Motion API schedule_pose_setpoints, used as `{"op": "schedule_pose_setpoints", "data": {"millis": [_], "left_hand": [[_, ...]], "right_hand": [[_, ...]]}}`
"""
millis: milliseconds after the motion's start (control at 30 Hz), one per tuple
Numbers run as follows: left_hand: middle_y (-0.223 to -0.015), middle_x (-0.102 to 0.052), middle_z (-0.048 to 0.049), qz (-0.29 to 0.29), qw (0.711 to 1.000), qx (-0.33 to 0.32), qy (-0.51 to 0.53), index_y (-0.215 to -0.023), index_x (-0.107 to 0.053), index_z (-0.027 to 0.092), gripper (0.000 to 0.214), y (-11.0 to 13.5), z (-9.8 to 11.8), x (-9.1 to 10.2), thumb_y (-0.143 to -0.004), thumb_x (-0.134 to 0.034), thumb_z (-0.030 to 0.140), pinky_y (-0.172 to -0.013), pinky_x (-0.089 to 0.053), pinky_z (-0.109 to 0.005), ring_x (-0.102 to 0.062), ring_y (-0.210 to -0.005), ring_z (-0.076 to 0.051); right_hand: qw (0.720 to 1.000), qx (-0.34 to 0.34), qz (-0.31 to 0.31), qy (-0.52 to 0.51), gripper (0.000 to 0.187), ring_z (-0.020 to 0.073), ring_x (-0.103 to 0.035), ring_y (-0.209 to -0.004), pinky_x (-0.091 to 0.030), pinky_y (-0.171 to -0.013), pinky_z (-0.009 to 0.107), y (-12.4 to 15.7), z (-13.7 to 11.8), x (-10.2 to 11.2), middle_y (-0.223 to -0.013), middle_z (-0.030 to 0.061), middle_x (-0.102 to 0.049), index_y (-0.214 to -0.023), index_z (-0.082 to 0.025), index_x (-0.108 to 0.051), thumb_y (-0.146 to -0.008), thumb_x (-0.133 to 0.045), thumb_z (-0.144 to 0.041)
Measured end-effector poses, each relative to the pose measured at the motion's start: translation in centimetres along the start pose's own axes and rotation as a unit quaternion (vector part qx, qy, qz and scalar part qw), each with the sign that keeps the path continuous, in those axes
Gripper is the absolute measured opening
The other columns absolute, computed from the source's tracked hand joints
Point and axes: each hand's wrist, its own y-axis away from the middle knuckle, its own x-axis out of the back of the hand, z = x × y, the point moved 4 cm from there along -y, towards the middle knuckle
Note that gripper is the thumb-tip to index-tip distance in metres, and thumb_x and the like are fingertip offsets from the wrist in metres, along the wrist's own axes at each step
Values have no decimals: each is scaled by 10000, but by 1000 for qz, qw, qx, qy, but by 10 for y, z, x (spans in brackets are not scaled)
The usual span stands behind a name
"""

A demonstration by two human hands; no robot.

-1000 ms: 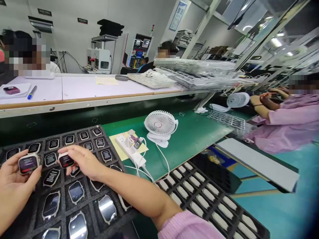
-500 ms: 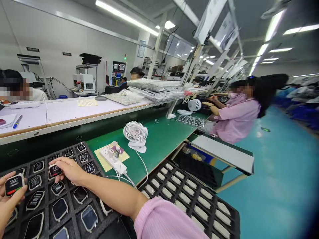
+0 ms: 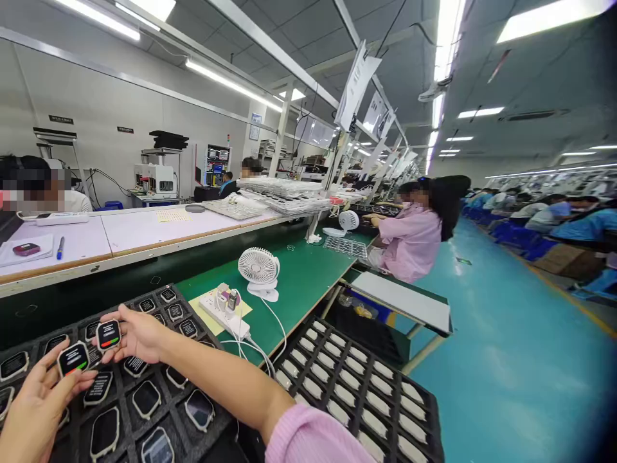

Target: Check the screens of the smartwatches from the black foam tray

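My left hand [image 3: 45, 395] grips a square smartwatch [image 3: 74, 359] by its edges, its lit screen showing text with a red and green strip. Close beside it, my right hand [image 3: 139, 334] is closed on a second smartwatch [image 3: 108, 335] with a similar screen. Both watches are held over a black foam tray [image 3: 80, 421], where several strapless watches lie face up in square compartments. Some of those screens show white text and others are dark. The fingers and watches cover part of the tray.
A white power strip [image 3: 224, 313] with cables and a small white fan [image 3: 259, 267] stand on the green bench [image 3: 303, 276]. To the right is another black tray [image 3: 359, 386] of pale pieces. A co-worker in pink [image 3: 407, 241] sits farther along.
My right hand has lifted its watch from the tray and turned the screen towards me. My left hand has moved right, bringing the two watches together. The camera view has shifted slightly.
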Motion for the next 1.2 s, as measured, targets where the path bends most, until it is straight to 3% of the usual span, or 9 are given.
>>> {"op": "schedule_pose_setpoints", "data": {"millis": [100, 200, 300, 433, 600, 833, 1000, 1200], "left_hand": [[-861, -740, 8, 0, 1000, -20, 11, -1329, -544, 209, 880, 9, 6, -3, -504, -831, 314, -664, -607, -214, -723, -701, -158], [-918, -726, -20, -38, 998, -33, 39, -1311, -538, 163, 795, 16, 8, -9, -572, -791, 312, -654, -606, -275, -722, -661, -166], [-1015, -709, -45, -57, 996, -43, 56, -1283, -549, 160, 684, 17, 7, -11, -635, -734, 281, -658, -599, -300, -720, -652, -159], [-1159, -675, -78, -68, 995, -59, 33, -1253, -573, 178, 615, 19, 5, -11, -651, -693, 210, -671, -597, -307, -719, -659, -142], [-1108, -684, -70, -84, 992, -90, 11, -1269, -553, 178, 623, 20, 3, -14, -659, -682, 160, -675, -588, -288, -700, -664, -122], [-1110, -680, -66, -58, 995, -84, 8, -1284, -532, 180, 618, 22, 0, -12, -685, -677, 145, -648, -570, -254, -661, -639, -86], [-1038, -689, -45, -54, 995, -76, 16, -1273, -519, 174, 626, 24, 1, -14, -670, -687, 146, -634, -565, -253, -649, -621, -85], [-1075, -695, -61, -70, 995, -68, 15, -1273, -511, 173, 621, 26, 0, -17, -676, -680, 154, -631, -556, -249, -652, -627, -85]], "right_hand": [[1000, 8, -6, -13, 378, 161, -689, -526, -482, -516, 244, 8, 5, 3, -811, 40, -712, -1090, -188, -561, -1063, -259, -414], [998, 68, -6, -7, 244, 148, -684, -568, -475, -531, 232, 18, 8, 9, -860, 39, -736, -1068, -195, -575, -925, -589, -392], [993, 111, -32, 11, 394, 139, -700, -636, -493, -582, 233, 23, 12, 12, -927, 31, -744, -1092, -205, -586, -742, -763, -238], [991, 120, -45, 37, 430, 133, -711, -695, -515, -646, 254, 30, 18, 9, -990, 34, -740, -1120, -214, -594, -717, -718, -130], [989, 130, -42, 63, 461, 135, -700, -706, -521, -676, 273, 35, 20, 4, -888, -6, -711, -1149, -219, -594, -716, -686, -88], [992, 115, -11, 45, 497, 142, -716, -757, -536, -717, 295, 39, 20, 5, -1066, 45, -729, -1193, -233, -584, -727, -668, -84], [998, 65, 2, -3, 504, 142, -726, -708, -530, -642, 256, 39, 24, 7, -1003, 31, -742, -1137, -222, -593, -662, -655, -66], [997, 70, 0, 14, 502, 125, -698, -653, -501, -575, 240, 39, 27, 5, -1004, 30, -727, -1140, -224, -578, -669, -646, -64]]}}
